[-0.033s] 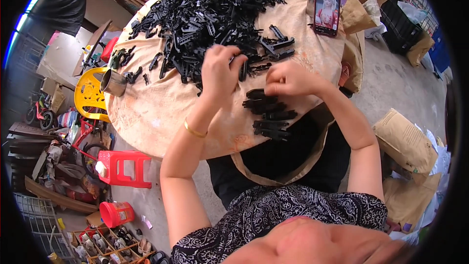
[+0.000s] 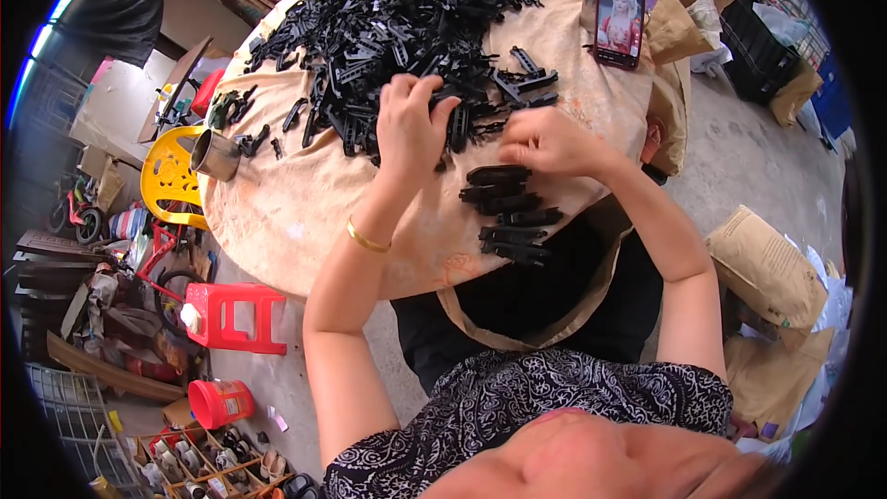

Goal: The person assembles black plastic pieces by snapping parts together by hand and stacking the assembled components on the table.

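A large pile of narrow black plastic clip-like pieces (image 2: 388,28) covers the far part of a round table with a beige cloth (image 2: 277,231). My left hand (image 2: 408,129) reaches over the pile's near edge, thumb apart from bent fingers, and I see nothing held. To its right, my right hand (image 2: 554,140) has its fingers drawn together. Whatever they may hold is hidden. Just below that hand, a column of black pieces (image 2: 508,212) lies side by side near the table's front edge. Some looser black pieces (image 2: 525,83) lie beyond my right hand.
At the right rim stands a phone (image 2: 618,18) with a lit screen, against a metal can. Another metal cup (image 2: 215,155) lies tilted at the left rim, beside a yellow chair (image 2: 171,176). An open bag (image 2: 527,337) hangs at my lap. Left below is a red stool (image 2: 236,317).
My left hand has shifted slightly up, its thumb parting from the fingers. My right hand has moved slightly up, away from the column of pieces.
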Action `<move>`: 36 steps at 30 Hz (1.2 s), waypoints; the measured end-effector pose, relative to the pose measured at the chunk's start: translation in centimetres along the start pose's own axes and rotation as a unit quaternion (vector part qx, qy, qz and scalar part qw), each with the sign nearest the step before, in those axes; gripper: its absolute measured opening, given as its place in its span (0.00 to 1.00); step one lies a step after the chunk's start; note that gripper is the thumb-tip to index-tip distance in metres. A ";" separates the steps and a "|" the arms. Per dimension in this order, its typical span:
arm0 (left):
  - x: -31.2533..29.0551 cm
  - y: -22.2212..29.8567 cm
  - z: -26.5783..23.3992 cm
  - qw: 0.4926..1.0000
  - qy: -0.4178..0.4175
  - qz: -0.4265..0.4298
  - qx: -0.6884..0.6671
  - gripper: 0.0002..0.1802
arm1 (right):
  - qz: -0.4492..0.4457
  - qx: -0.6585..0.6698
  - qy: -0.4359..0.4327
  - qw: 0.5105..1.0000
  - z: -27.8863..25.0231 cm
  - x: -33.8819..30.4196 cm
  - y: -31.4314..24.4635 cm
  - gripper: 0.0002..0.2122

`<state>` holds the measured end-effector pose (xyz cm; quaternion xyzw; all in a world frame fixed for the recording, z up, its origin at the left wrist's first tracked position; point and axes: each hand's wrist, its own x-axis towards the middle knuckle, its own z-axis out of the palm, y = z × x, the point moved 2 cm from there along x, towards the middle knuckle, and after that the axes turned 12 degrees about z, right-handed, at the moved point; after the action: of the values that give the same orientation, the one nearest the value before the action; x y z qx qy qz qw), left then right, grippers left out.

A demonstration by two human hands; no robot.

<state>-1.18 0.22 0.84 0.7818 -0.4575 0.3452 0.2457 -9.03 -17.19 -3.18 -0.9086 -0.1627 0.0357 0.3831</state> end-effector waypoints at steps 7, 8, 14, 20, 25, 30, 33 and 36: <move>-0.7 -2.2 1.5 0.998 -0.066 0.019 0.002 0.13 | -0.025 -0.209 0.210 0.955 0.8 1.7 1.0 0.13; -0.9 -2.1 1.3 0.999 -0.051 0.002 0.004 0.13 | -0.027 -0.200 0.243 0.949 0.8 1.6 0.9 0.12; -1.4 -2.1 0.4 0.835 -0.063 -0.333 -0.433 0.09 | 0.014 0.313 0.238 0.920 0.6 1.8 0.4 0.14; -2.9 0.4 1.6 0.696 -0.047 -0.381 -0.607 0.10 | 0.031 0.404 0.134 0.904 0.4 1.5 -2.6 0.19; -2.3 1.3 0.9 0.838 -0.130 -0.242 -0.472 0.19 | 0.056 0.434 0.161 0.884 0.9 1.3 -2.8 0.16; -2.0 2.1 -0.1 0.665 -0.085 -0.324 -0.668 0.19 | 0.039 0.259 0.240 0.935 0.0 0.3 -3.1 0.14; -2.3 1.4 0.4 0.669 -0.088 -0.359 -0.645 0.19 | 0.049 0.340 0.239 0.908 -0.4 -0.1 -2.9 0.11; -2.2 1.3 0.4 0.672 -0.102 -0.349 -0.645 0.20 | 0.054 0.410 0.229 0.881 -0.5 -0.1 -2.7 0.09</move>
<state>-2.99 0.51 -1.00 0.5615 -0.2819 -0.2285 0.7436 -9.76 -15.80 -0.93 -0.6608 0.0079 -0.0897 0.7451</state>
